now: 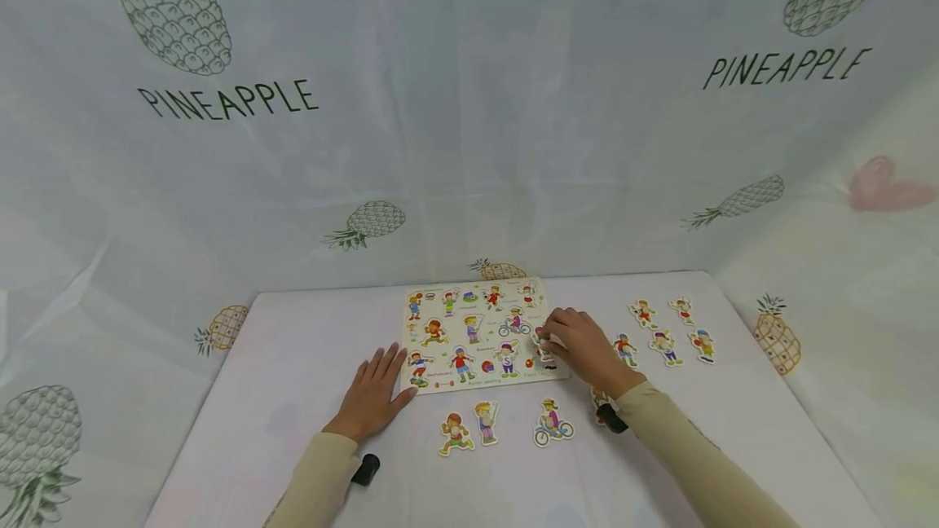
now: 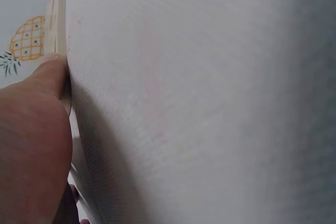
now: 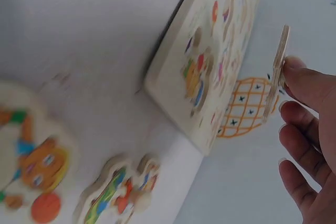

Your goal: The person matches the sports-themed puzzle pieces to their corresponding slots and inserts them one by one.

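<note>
A wooden puzzle board point(image 1: 484, 347) printed with children at sports lies on the white table. Over its lower right part, my right hand point(image 1: 587, 350) pinches a flat wooden puzzle piece point(image 1: 544, 353) by its edge. In the right wrist view the piece point(image 3: 276, 74) stands edge-on between thumb and fingers, its picture hidden. My left hand point(image 1: 376, 393) rests flat with spread fingers at the board's left edge. The left thumb point(image 2: 50, 77) touches the board's edge in the left wrist view. Below the board lie a runner piece point(image 1: 456, 434), a bat-holding figure point(image 1: 486, 422) and a cyclist piece point(image 1: 552, 422).
Several more figure pieces point(image 1: 665, 346) lie right of the board, one partly hidden by the right forearm. Small black devices point(image 1: 365, 469) sit at the wrists. A pineapple-print cloth point(image 1: 469, 104) hangs behind and beside the table.
</note>
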`<state>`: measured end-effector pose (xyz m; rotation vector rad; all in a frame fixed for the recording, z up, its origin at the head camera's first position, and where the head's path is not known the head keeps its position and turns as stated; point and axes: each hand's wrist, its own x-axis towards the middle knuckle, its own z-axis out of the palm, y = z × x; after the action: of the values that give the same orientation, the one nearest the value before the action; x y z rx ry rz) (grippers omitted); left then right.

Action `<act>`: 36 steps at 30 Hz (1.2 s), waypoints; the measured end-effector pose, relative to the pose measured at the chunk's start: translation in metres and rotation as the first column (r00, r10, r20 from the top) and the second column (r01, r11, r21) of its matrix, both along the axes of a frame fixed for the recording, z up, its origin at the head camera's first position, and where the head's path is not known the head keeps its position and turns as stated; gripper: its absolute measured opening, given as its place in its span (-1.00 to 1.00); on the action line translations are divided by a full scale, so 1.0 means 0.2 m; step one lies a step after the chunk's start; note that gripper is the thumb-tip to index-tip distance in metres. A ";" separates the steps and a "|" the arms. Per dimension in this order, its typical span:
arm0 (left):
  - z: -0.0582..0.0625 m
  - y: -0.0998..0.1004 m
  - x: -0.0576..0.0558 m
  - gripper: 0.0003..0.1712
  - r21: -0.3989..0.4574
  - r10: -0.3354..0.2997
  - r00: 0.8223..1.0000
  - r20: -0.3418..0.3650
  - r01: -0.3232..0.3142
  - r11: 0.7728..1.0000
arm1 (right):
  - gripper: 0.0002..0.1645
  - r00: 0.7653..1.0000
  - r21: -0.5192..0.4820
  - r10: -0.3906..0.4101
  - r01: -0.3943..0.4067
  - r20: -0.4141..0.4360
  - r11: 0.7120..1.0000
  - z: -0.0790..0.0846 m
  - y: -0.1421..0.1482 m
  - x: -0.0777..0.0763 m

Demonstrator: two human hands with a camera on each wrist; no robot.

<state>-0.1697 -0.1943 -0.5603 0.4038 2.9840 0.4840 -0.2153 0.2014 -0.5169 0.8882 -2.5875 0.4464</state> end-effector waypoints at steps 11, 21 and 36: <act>0.03 0.00 0.00 -0.14 0.011 -0.002 1.000 0.008 0.002 1.000 | -0.83 0.999 -0.021 0.009 -0.008 0.035 1.000 0.03 -0.21 -0.08; 0.00 0.00 0.00 -0.14 0.014 0.004 1.000 0.002 -0.004 1.000 | -0.82 0.999 -0.050 0.013 -0.011 0.036 0.999 0.01 -0.36 -0.16; 0.03 0.01 0.02 -0.14 0.045 -0.002 1.000 -0.007 0.002 0.999 | -0.86 0.999 -0.107 0.002 0.003 0.052 0.994 0.00 -0.54 -0.30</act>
<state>-0.1656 -0.1922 -0.5547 0.4129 2.9837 0.5513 -0.2755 0.0926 -0.5169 0.8500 -2.5826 0.6098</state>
